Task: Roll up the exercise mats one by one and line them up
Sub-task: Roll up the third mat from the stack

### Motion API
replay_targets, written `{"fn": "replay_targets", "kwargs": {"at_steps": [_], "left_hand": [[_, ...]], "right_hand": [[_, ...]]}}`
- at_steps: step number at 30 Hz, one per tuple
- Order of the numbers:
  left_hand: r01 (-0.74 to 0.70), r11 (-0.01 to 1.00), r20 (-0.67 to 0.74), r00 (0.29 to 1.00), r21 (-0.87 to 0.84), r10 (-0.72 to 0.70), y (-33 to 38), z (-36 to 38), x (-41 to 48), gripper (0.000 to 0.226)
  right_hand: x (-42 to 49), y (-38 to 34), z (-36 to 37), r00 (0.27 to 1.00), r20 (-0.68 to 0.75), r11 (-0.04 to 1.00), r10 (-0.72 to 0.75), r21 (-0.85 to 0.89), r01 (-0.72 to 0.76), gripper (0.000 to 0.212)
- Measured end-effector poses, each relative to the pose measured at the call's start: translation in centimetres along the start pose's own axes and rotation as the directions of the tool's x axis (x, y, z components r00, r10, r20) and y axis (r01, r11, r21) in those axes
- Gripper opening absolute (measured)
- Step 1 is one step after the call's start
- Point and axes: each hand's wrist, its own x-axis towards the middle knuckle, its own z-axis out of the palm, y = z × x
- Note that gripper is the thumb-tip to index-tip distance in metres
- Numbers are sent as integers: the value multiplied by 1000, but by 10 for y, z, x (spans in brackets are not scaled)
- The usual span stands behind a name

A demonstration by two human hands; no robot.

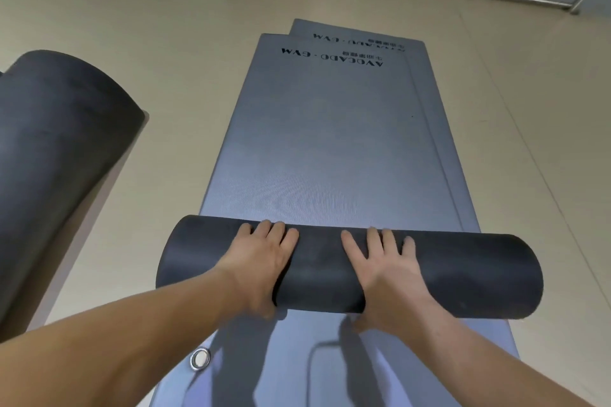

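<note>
My left hand (264, 261) and right hand (386, 269) press the roll (463, 274), fingers slightly apart. Looks soft, springy; I'd hold mid-roll.

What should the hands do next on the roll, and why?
Probably push the roll forward another part-turn, toward the print. The left hand and right hand both press flat across its top, and most of the mat ahead lies unrolled, so the rolling looks unfinished.
</note>
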Motion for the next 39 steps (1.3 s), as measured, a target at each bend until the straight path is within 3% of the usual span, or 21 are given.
{"fn": "replay_targets", "kwargs": {"at_steps": [5,10,12,14,16,18,21,22,24,26,27,30,31,33,36,39], "left_hand": [[6,1000,112,994,-20,-4,-3,-22,4,108],[-49,985,323,941,-165,101,2,-47,-19,80],[-19,944,474,861,-330,183,3,-49,-29,76],[71,877,611,744,-476,271,2,-47,-38,80],[119,841,654,688,-528,313,1,-43,-46,82],[146,817,628,718,-558,300,-3,-43,-50,92],[88,904,476,869,-418,136,-15,-59,-53,113],[44,952,379,922,-302,78,-16,-66,-57,108],[-43,992,188,980,-117,64,-6,-76,-70,73],[-106,994,119,987,-38,110,18,-72,-85,45],[-107,994,150,983,-22,109,31,-66,-92,51],[-30,999,338,941,36,16,58,-36,-105,122],[-3,998,345,938,69,-21,61,-24,-105,132],[15,995,294,955,99,-44,60,-8,-98,135],[28,994,182,982,107,-48,42,-5,-74,135],[20,1000,131,991,12,-21,20,-16,-49,131]], "right_hand": [[12,19,-5,994,-80,996,-68,51,72,112],[-18,28,-31,973,109,965,-202,190,179,94],[-31,33,-36,924,266,928,-273,327,180,91],[-33,32,-32,816,462,878,-348,467,110,87],[-22,27,-20,709,566,849,-421,522,87,83],[-9,25,-12,691,575,837,-438,541,81,84],[8,33,-15,774,507,845,-379,530,67,95],[12,37,-18,812,480,853,-333,520,43,101],[17,42,-27,867,420,863,-270,505,24,115],[21,42,-32,892,375,865,-254,501,36,119],[22,42,-34,899,361,867,-249,497,40,119],[20,42,-41,931,307,868,-197,496,20,118],[16,41,-45,950,267,878,-163,478,16,117],[3,35,-54,984,156,920,-90,390,22,105],[-26,19,-65,999,21,957,-49,286,40,67],[-51,1,-71,993,76,964,-87,256,65,62]]}}
